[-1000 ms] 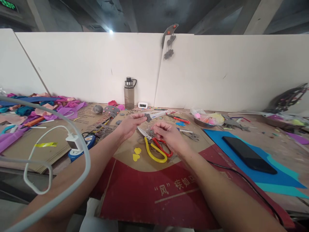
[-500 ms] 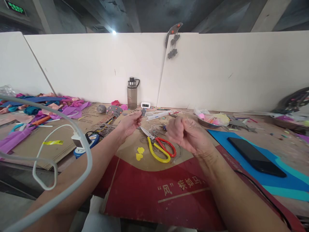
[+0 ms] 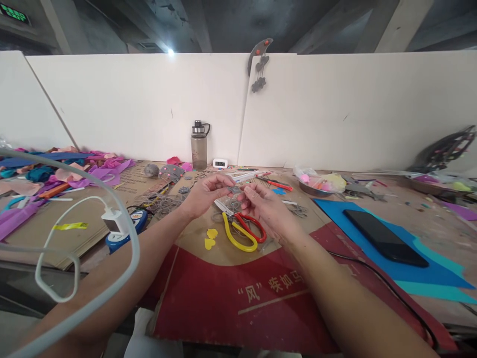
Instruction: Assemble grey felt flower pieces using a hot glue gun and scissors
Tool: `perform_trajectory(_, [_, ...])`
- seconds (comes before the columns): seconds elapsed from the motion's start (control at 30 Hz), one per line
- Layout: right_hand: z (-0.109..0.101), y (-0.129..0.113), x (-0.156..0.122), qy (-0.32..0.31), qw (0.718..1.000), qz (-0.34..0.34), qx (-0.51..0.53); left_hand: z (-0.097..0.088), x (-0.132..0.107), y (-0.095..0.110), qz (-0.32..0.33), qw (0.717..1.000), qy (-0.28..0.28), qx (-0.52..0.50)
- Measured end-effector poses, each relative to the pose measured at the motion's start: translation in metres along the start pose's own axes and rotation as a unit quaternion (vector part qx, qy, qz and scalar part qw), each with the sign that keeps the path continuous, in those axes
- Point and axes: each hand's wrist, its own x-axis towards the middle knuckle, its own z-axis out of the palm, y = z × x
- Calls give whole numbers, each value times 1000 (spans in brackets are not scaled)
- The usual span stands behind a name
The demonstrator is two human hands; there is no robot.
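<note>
My left hand [image 3: 206,195] pinches a small grey felt piece [image 3: 234,189] between thumb and fingertips, held up over the cardboard. Right beside it, my right hand [image 3: 264,203] has its thumb and fingertips closed at the piece's edge. What those fingers grip is too small to make out. Below both hands lie scissors [image 3: 244,239] with one yellow and one red handle, their blades pointing away. Two small yellow cut-outs [image 3: 210,242] rest left of the handles, one of them heart-shaped. Grey thread [image 3: 164,203] is tangled to the left.
A water bottle [image 3: 199,149] and a small white digital display [image 3: 220,163] stand by the white partition. At right, a black phone [image 3: 383,236] lies on blue sheets. White cable [image 3: 130,248] loops across the left foreground. Colourful felt scraps [image 3: 70,169] pile up at far left.
My right hand has moved left and away from me, from a closed fist apart to fingertips beside the grey felt piece. My left hand has lowered the piece slightly and moved it right.
</note>
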Motion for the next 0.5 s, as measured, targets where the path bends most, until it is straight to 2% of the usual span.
perform_trajectory(0.33, [0,1,2,44,998,-44,-6,5,-3,-2,-41,999,-9,12])
perform_trajectory(0.5, [1,1,3,48,994,-74,-61,9,-3,-1,-52,999,10,7])
